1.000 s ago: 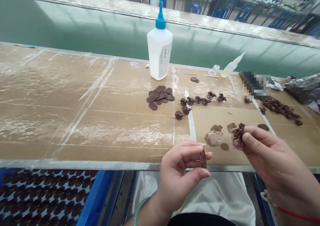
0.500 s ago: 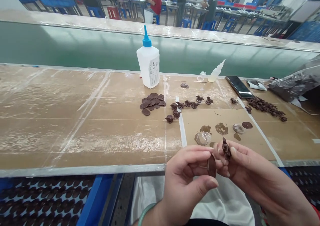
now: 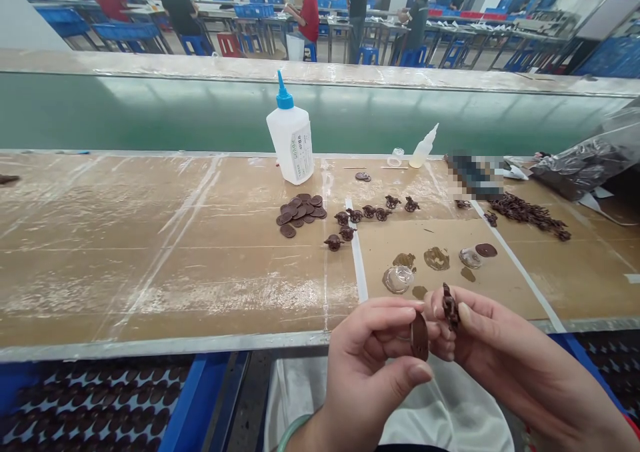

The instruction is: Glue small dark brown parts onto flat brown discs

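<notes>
The left hand's (image 3: 373,365) fingers still pinch a brown disc (image 3: 419,337), and the right hand's (image 3: 505,352) fingers still pinch a knobbly brown piece (image 3: 451,307) close beside it, over the worktop (image 3: 150,285) edge. Both sit slightly lower in view than before, with more of the workshop hall (image 3: 320,19) showing.

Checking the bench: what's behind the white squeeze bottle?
A green panel rises behind the white squeeze bottle; the stretch directly behind the bottle is covered and cannot be seen.
</notes>
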A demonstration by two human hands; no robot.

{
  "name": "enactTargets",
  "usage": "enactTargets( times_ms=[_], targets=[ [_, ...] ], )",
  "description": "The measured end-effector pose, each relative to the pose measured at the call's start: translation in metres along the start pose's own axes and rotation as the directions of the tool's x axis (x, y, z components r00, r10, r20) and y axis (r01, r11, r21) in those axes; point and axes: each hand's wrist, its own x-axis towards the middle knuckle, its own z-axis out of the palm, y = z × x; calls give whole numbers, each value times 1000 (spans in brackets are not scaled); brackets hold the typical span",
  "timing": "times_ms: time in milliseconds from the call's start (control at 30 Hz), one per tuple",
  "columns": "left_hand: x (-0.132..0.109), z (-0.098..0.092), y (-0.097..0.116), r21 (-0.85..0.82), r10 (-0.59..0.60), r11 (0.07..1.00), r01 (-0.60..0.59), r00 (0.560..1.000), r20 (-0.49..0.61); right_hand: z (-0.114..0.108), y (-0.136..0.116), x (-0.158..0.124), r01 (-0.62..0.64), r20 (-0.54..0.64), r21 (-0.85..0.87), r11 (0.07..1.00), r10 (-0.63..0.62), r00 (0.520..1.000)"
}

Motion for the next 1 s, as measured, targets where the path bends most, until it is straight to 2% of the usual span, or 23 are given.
enactTargets(
  times_ms=[167, 233, 267, 300, 367, 400, 433, 500, 633, 1000],
  targets=[
    [2, 1, -1, -26, -10, 1000, 10, 1000, -11, -3, 0, -4, 15, -31, -55, 998, -17, 999],
    [2, 0, -1, -17, -17, 1000, 17, 1000, -19, -11, -2, -3, 113, -90, -283, 952, -144, 985],
    [2, -1, -1, -11, -21, 1000, 21, 1000, -23, -17, -4, 0, 181, -125, -473, 862, -269, 955],
    [1, -3, -1, -5, -24, 1000, 24, 999, -27, -22, -7, 4, 231, -127, -667, 708, -415, 901],
    [-1, -6, -2, 7, -39, 999, 39, 998, -41, -33, -14, 14, 235, -16, -915, 327, -613, 790],
    [-2, -8, -2, 15, -46, 999, 46, 998, -51, -37, -16, 19, 225, 62, -959, 175, -643, 764],
    [-4, -9, -2, 25, -50, 998, 51, 997, -65, -39, -18, 25, 228, 132, -971, 73, -634, 762],
    [-6, -12, -3, 44, -49, 998, 54, 995, -91, -42, -20, 34, 258, 227, -966, -29, -578, 784],
    [-9, -15, -6, 53, -50, 997, 57, 991, -125, -43, -17, 44, 280, 271, -958, -63, -517, 812],
    [-9, -18, -7, -3, -62, 998, 62, 991, -122, -47, -15, 48, 251, 272, -962, -110, -508, 817]
  ],
)
